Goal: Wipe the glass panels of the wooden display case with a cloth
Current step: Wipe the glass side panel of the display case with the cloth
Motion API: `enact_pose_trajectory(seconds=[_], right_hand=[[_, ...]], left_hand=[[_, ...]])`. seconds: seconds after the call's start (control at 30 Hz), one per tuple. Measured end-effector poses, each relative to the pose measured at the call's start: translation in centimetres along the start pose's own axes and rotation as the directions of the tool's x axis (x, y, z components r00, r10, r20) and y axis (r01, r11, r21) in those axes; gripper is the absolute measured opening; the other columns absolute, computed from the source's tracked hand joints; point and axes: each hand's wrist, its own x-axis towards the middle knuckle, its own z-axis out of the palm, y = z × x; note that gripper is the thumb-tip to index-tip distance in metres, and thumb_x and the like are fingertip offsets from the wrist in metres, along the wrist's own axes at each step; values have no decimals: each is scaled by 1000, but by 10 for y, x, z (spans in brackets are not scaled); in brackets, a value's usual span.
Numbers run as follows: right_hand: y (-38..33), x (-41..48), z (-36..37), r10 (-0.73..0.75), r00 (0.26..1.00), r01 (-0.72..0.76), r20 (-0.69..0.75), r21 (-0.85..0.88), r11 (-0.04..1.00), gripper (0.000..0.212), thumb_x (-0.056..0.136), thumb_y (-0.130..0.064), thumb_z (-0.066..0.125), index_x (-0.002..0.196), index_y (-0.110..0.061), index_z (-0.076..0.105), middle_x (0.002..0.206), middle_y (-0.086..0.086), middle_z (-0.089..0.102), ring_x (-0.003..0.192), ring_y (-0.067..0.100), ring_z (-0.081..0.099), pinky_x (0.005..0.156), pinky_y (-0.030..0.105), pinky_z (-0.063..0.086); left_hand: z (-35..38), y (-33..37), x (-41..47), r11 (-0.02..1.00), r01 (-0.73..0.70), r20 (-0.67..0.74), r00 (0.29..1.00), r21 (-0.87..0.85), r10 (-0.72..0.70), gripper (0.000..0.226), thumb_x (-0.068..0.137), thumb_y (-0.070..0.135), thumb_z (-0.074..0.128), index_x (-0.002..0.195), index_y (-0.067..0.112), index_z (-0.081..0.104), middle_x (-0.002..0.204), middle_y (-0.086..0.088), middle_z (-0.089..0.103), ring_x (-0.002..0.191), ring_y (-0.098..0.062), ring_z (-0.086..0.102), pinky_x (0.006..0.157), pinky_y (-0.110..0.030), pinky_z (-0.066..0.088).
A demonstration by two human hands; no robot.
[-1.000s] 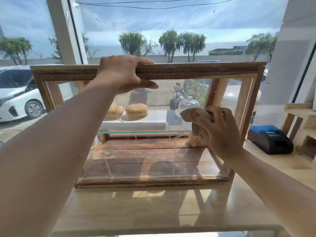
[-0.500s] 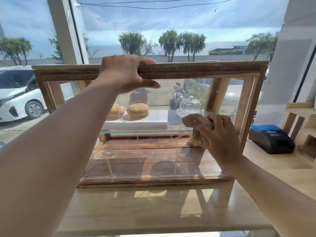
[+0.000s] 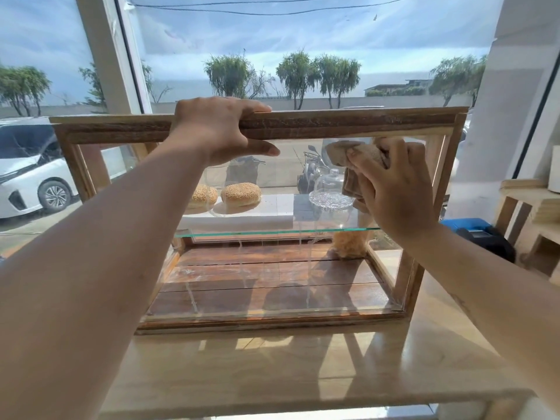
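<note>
Single head-worn view. It faces forward and slightly down, close to the display case [image 3: 272, 125]. A window [image 3: 303, 40] lies behind.

Moving up along the front glass panel [image 3: 272, 189] with the right hand [image 3: 394, 189], from near the glass shelf [image 3: 242, 232] to just under the top wooden rail [image 3: 348, 124]. Carrying the brown cloth [image 3: 348, 159] upward too, pressed against the glass near the upper right corner.

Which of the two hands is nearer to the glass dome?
Right. The right hand, pressing the cloth, is beside the glass dome; the left hand grips the case's top rail, farther left.
</note>
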Motion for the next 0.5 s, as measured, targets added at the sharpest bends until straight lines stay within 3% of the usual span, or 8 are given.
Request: enact_pose_trajectory(seconds=[0.13,0.27,0.33,0.4,0.5], right_hand=[[-8,-62,3,-38,991,35,130,20,999,28,89,-16,74,117,-15,70,112,21,61,102,38,47,78,46,52],[-13,-136,3,-174,925,162,338,64,985,59,64,-12,92,114,-22,62,106,18,62,91,38,54,71,47,55],[-12,-157,2,-216,893,196,395,89,976,65,57,-10,95,109,-23,57,104,17,63,87,37,55,66,46,57],[-7,-156,1,-235,896,211,377,104,972,59,58,-9,93,105,-23,58,103,15,62,86,35,53,64,44,57],[0,-118,-1,-226,934,207,275,97,973,34,77,-11,84,105,-18,67,103,16,62,92,36,53,73,46,53]], left_hand=[[0,0,0,1000,-2,0,1000,2,2,90,58,98,36,139,59,34,133,11,59,115,-24,57,76,-30,37],[0,0,0,1000,2,6,1000,0,-2,91,57,99,35,139,60,34,132,12,59,115,-23,57,76,-30,37],[0,0,0,1000,7,10,1000,2,-7,91,57,99,35,139,60,34,132,12,59,115,-23,57,77,-30,38],[1,0,0,1000,13,12,1000,2,-13,91,56,99,35,138,60,34,133,12,59,116,-24,57,80,-32,40],[2,0,0,1000,17,13,1000,-4,-17,90,56,100,36,138,61,34,133,11,59,117,-25,56,83,-33,42]])
